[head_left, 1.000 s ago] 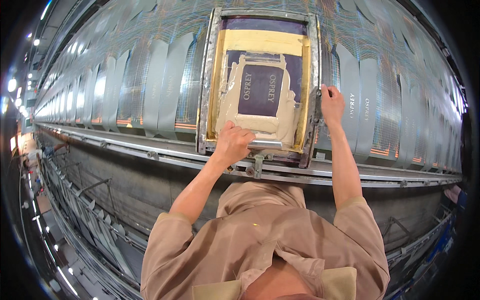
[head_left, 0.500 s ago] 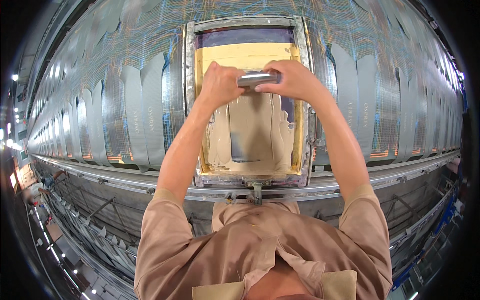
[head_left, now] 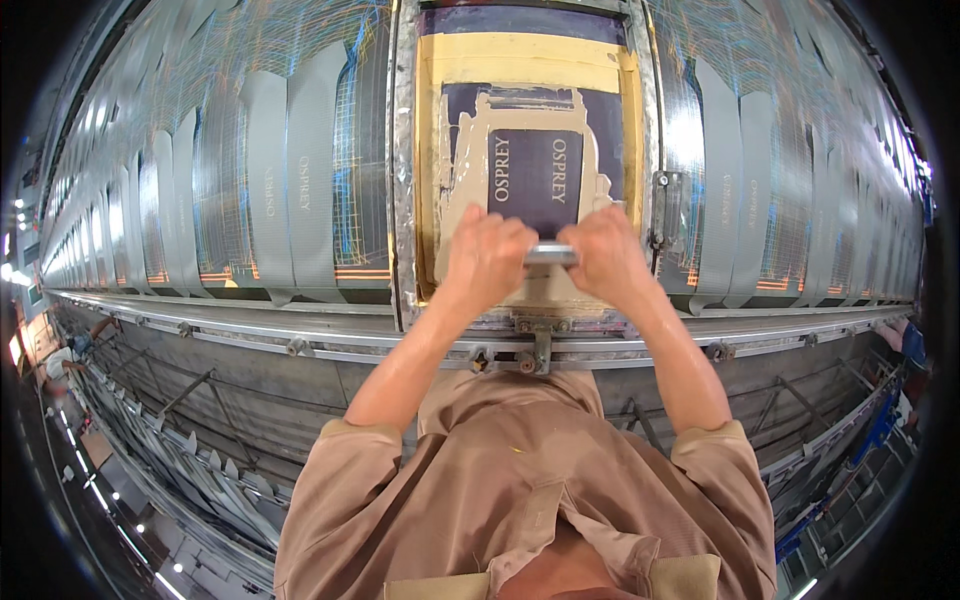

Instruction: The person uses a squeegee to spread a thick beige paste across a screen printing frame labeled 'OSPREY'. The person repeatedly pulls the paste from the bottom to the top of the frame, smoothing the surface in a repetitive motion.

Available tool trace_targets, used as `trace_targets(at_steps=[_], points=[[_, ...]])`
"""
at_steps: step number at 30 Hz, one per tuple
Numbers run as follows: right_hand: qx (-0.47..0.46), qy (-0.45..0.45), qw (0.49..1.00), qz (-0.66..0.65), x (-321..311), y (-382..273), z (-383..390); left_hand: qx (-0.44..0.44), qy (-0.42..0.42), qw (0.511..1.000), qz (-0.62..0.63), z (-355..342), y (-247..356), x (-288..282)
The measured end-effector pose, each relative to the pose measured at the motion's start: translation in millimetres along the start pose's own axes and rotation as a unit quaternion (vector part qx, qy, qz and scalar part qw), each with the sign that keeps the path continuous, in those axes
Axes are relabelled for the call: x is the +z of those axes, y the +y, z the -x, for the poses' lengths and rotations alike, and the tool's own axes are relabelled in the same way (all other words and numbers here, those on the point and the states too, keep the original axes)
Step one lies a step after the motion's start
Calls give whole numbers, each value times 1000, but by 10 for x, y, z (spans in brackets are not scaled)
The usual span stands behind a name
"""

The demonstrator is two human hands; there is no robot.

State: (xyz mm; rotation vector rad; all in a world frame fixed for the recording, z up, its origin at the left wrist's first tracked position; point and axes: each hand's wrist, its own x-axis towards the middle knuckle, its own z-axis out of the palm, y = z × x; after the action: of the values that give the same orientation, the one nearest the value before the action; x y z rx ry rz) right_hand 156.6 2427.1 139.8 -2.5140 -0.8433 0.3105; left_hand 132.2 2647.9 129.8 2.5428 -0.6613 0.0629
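A squeegee [head_left: 551, 254] with a silvery metal handle spans the near part of a printing screen. My left hand [head_left: 488, 258] is closed round its left end, and my right hand [head_left: 606, 255] grips the right end. Beige ink [head_left: 470, 190] lies in a thick border on the mesh. Inside it, a wiped dark purple rectangle [head_left: 535, 185] shows two rows of pale lettering. Yellow tape [head_left: 520, 58] lines the inside of the worn metal screen frame [head_left: 403, 180]. The squeegee's blade is hidden by my hands and the handle.
Grey cut fabric pieces [head_left: 318, 170] lie in rows along the long table, more grey pieces [head_left: 740, 190] right of the frame. A metal rail [head_left: 300, 340] runs along the near edge, with a bracket [head_left: 541, 345] at the frame. Another person [head_left: 65, 362] is at far left.
Both hands have pulled the squeegee from the far part of the screen toward me. Behind it, ink has been scraped off, baring the dark lettered rectangle. The view has shifted too.
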Motion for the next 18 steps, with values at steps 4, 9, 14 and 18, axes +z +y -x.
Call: trace_targets(at_steps=[4, 9, 14, 18], points=[[25, -56, 998, 9, -40, -53, 60, -6, -52, 998, -16, 18, 93, -104], [35, -40, 997, 61, -480, 539, -1011, 26, -15, 999, -45, -1104, -598, -226], [108, -65, 992, -27, -655, 843, -1573, -6, -71, 996, -51, -1733, -932, -285], [89, -61, 994, 2, -540, 772, -1441, -9, -47, 998, -42, -1516, -862, -167]])
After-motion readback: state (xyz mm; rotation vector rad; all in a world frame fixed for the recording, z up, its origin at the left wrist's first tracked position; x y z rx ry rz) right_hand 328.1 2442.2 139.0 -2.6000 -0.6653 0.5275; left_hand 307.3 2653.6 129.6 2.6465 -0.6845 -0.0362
